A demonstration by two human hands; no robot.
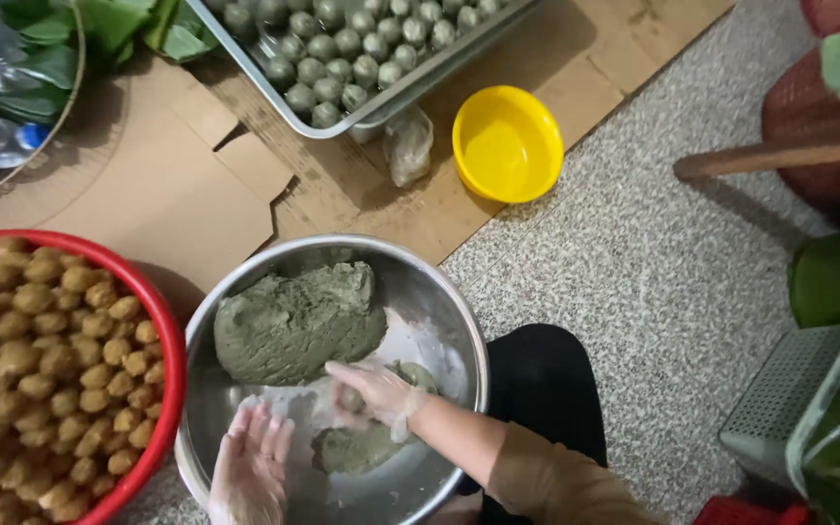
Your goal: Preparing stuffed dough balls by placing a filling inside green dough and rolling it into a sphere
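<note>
A steel bowl (449,301) on the floor holds a big lump of grey-green dough (294,321) and a smaller flat piece (352,449). My right hand (373,394), in a thin clear glove, reaches in from the right and pinches a small bit of dough near the bowl's middle. At the bowl's near rim my left hand (250,467), also gloved, is held flat with fingers spread and palm up, holding nothing.
A red basin (169,340) full of brown filling balls stands at the left. A metal tray (391,97) of green dough balls lies on cardboard (167,175) at the top, beside a yellow bowl (507,144). Green leaves (99,24) fill the top left corner.
</note>
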